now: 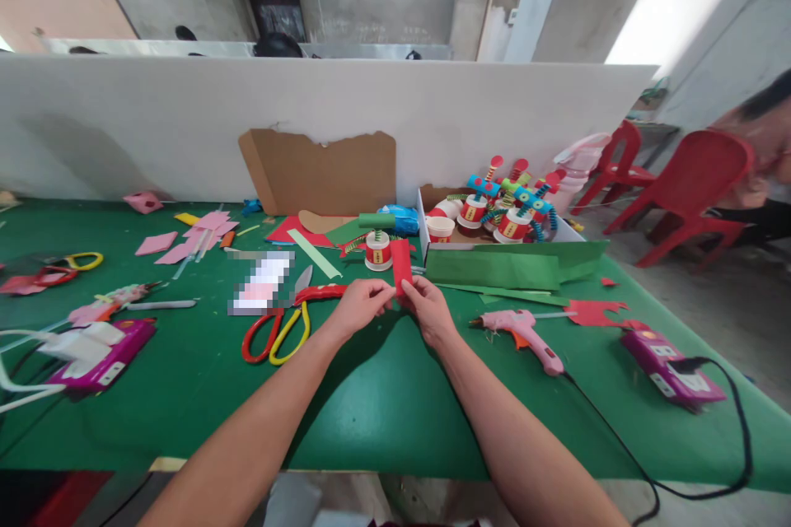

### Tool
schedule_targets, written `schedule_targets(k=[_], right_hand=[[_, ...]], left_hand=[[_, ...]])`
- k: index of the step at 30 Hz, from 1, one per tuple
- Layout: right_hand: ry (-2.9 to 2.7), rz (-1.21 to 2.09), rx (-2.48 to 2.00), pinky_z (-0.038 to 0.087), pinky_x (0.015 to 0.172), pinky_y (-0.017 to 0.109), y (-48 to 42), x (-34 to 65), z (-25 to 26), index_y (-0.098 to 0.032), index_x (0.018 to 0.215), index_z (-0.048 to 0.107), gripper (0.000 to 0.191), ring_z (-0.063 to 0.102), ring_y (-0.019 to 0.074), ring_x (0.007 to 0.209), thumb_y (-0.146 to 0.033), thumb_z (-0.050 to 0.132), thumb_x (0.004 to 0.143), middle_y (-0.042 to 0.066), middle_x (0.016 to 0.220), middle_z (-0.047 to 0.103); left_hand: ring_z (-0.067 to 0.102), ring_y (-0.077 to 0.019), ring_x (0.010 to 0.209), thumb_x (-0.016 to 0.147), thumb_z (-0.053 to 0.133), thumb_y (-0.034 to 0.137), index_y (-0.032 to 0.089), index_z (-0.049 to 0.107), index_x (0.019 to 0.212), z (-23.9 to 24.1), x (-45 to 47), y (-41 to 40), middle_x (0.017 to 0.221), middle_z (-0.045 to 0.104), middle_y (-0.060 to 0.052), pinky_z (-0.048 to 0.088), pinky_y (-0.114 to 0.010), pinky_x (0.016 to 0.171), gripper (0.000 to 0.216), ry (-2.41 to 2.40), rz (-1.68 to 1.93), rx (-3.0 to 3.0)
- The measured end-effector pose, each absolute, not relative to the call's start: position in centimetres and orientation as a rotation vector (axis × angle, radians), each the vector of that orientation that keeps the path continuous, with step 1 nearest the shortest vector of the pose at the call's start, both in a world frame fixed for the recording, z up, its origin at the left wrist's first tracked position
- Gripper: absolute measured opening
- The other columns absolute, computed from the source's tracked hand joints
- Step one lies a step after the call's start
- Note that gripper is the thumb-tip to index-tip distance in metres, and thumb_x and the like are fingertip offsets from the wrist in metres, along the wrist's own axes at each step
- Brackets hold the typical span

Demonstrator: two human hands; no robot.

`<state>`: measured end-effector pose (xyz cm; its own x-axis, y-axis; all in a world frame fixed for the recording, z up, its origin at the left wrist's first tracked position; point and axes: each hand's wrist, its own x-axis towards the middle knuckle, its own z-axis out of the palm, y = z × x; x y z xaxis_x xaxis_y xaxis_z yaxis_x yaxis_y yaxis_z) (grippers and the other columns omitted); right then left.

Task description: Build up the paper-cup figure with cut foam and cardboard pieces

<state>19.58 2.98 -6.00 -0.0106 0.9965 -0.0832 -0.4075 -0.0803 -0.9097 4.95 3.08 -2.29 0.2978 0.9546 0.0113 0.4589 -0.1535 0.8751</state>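
A red paper strip [401,259] stands upright between my hands, above the green table. My right hand [429,309] pinches its lower end between thumb and fingers. My left hand [364,305] is closed in a pinch at the strip's lower left edge. Just behind the strip is a small red-and-white paper cup [378,251] with a green paper spring and a rolled green paper tube [376,221] on top. Large scissors [278,329] with red and yellow handles lie left of my left hand. To the right of my right hand rests a pink glue gun [519,333].
A white box [426,218] holds several finished cup figures [512,214]. Green paper sheets [494,265] lie before it. Purple power strips [673,370] sit at both sides, with a black cord trailing over the front edge. Pink paper pieces [198,239] and a cardboard piece [321,173] are at left and back.
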Motion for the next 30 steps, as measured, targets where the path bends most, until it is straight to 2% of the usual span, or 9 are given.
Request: schedule_targets(k=[3, 5, 7, 10, 17, 22, 24, 27, 30], right_hand=[[-0.842, 1.42, -0.971, 0.047, 0.054, 0.022, 3.1, 19.9, -5.8, -0.019, 0.071, 0.06, 0.034, 0.055, 0.008, 0.051, -0.045, 0.078, 0.058, -0.005, 0.061, 0.062], [-0.853, 1.415, -0.979, 0.048, 0.051, 0.022, 3.1, 19.9, -5.6, -0.019, 0.071, 0.059, 0.034, 0.055, 0.0079, 0.049, -0.046, 0.077, 0.059, -0.004, 0.06, 0.062], [-0.862, 1.428, -0.978, 0.048, 0.05, 0.022, 3.0, 19.7, -5.5, -0.019, 0.07, 0.059, 0.034, 0.056, 0.0079, 0.048, -0.046, 0.076, 0.061, -0.004, 0.059, 0.062], [-0.89, 1.462, -0.982, 0.05, 0.052, 0.022, 2.7, 19.3, -5.4, -0.018, 0.069, 0.059, 0.033, 0.056, 0.008, 0.047, -0.045, 0.077, 0.06, -0.004, 0.054, 0.061], [-0.887, 1.42, -1.021, 0.049, 0.05, 0.022, 2.6, 19.8, -5.7, -0.018, 0.07, 0.06, 0.035, 0.054, 0.0078, 0.044, -0.044, 0.079, 0.056, -0.005, 0.05, 0.059], [-0.874, 1.368, -1.009, 0.05, 0.053, 0.022, 3.0, 20.0, -5.7, -0.018, 0.068, 0.059, 0.035, 0.057, 0.008, 0.05, -0.042, 0.08, 0.053, -0.004, 0.059, 0.063], [-0.868, 1.391, -0.971, 0.052, 0.057, 0.023, 2.9, 20.0, -5.5, -0.019, 0.069, 0.058, 0.036, 0.061, 0.0099, 0.056, -0.041, 0.081, 0.053, -0.003, 0.062, 0.064], [-0.856, 1.49, -0.899, 0.055, 0.06, 0.027, 2.7, 20.1, -5.0, -0.02, 0.072, 0.055, 0.04, 0.066, 0.0142, 0.06, -0.044, 0.081, 0.054, -0.003, 0.062, 0.066], [-0.854, 1.51, -0.861, 0.055, 0.06, 0.027, 2.6, 20.5, -4.6, -0.021, 0.075, 0.054, 0.04, 0.067, 0.0144, 0.058, -0.045, 0.08, 0.056, -0.002, 0.062, 0.067]], left_hand=[[0.062, -0.0208, 0.078, 0.085, 0.042, 0.031, 0.018, 0.061, 0.082, -0.4, 1.4, 2.0, 0.083, 0.067, -0.007, 0.046, -0.03, 0.069, 0.023, 1.625, 0.464, 2.173], [0.062, -0.0282, 0.09, 0.086, 0.04, 0.026, 0.015, 0.059, 0.09, 0.1, -1.3, 0.7, 0.095, 0.066, -0.015, 0.046, -0.036, 0.073, 0.023, 2.046, 0.156, 2.229], [0.062, -0.0334, 0.093, 0.085, 0.042, 0.029, 0.012, 0.055, 0.102, -0.2, -3.4, -0.8, 0.099, 0.064, -0.02, 0.047, -0.038, 0.07, 0.027, 2.328, -0.139, 2.09], [0.065, -0.0317, 0.088, 0.085, 0.039, 0.027, 0.013, 0.05, 0.108, -0.9, -4.7, -2.2, 0.101, 0.064, -0.02, 0.048, -0.037, 0.066, 0.029, 2.382, -0.294, 1.97], [0.066, -0.0295, 0.084, 0.08, 0.039, 0.016, 0.017, 0.045, 0.113, 0.1, -3.8, -3.6, 0.101, 0.065, -0.016, 0.046, -0.032, 0.059, 0.034, 2.477, -0.278, 1.862], [0.065, -0.0305, 0.082, 0.083, 0.032, 0.014, 0.014, 0.048, 0.118, 1.9, -4.1, -6.2, 0.096, 0.063, -0.018, 0.045, -0.033, 0.059, 0.038, 2.657, -0.24, 2.059], [0.065, -0.0306, 0.084, 0.083, 0.035, 0.017, 0.015, 0.046, 0.122, 2.4, -4.5, -6.6, 0.098, 0.063, -0.017, 0.045, -0.033, 0.061, 0.041, 2.659, -0.094, 2.05], [0.064, -0.0275, 0.088, 0.079, 0.043, 0.024, 0.02, 0.04, 0.128, 2.3, -4.9, -6.0, 0.105, 0.064, -0.012, 0.047, -0.031, 0.065, 0.049, 2.537, 0.352, 1.941], [0.065, -0.0216, 0.078, 0.075, 0.05, 0.029, 0.023, 0.043, 0.125, 1.2, -4.3, -4.6, 0.092, 0.068, -0.004, 0.047, -0.027, 0.067, 0.05, 2.219, 0.597, 1.885]])
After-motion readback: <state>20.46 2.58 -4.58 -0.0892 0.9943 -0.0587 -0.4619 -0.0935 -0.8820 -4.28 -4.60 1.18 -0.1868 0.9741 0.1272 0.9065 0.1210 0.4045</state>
